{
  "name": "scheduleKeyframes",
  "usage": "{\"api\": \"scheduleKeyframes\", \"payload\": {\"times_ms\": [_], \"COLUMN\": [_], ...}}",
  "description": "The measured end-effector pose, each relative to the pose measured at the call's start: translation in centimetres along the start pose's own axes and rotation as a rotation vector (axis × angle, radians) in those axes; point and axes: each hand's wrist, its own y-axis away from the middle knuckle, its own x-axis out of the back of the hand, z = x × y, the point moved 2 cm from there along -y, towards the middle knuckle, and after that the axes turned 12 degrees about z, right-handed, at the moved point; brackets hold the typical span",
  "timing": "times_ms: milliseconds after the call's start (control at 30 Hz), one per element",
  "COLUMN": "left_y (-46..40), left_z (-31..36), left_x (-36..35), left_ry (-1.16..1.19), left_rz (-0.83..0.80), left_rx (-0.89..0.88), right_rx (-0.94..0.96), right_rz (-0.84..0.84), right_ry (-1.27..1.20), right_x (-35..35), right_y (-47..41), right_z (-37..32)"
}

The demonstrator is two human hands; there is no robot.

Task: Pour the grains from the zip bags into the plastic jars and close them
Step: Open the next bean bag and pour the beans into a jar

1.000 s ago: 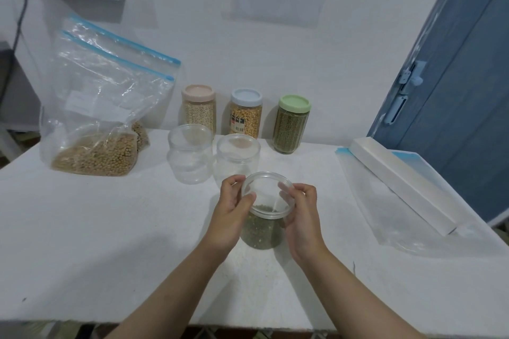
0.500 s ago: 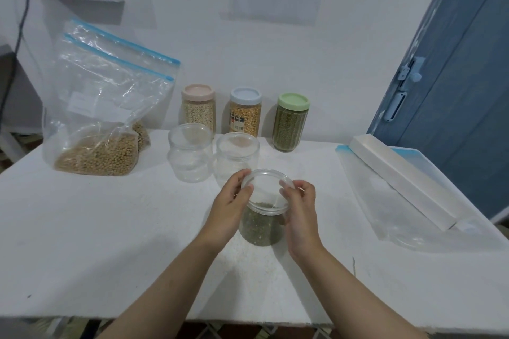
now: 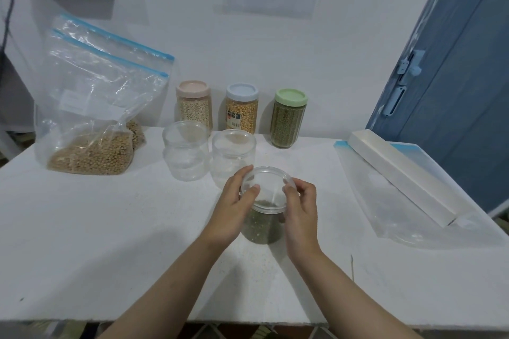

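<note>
Since the earlier frame our thumbs have crept a little further round the clear lid (image 3: 268, 189), and the lid looks a touch lower and more level on the jar of green grains (image 3: 261, 224); the jar itself has not shifted from its spot near the front middle of the white table (image 3: 110, 228). Our left hand (image 3: 234, 208) curls round the lid's left rim, thumb on top, and our right hand (image 3: 300, 210) pinches the right rim the same way, so both are closed on the lid rather than on the jar. We judge this jar filled and its closing under way, though we cannot tell whether the lid has seated. The empty zip bag (image 3: 399, 201) lies flat at the right under a white box (image 3: 399, 173). Still left, as we read it: two clear jars (image 3: 187, 155), seemingly empty, just behind our hands, and two zip bags (image 3: 91, 118) of tan grains propped at the left. Three capped jars (image 3: 242, 110) against the wall look full already.
</note>
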Motion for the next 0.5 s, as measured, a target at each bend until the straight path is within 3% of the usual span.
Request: {"api": "scheduleKeyframes", "payload": {"times_ms": [500], "left_y": [-6.4], "left_z": [1.1], "left_x": [-7.5], "left_ry": [-0.145], "left_rz": [-0.086], "left_rx": [-0.085], "right_rx": [0.155], "right_rz": [0.058], "right_ry": [0.163], "right_x": [2.0], "right_y": [-8.7], "right_z": [-1.6]}}
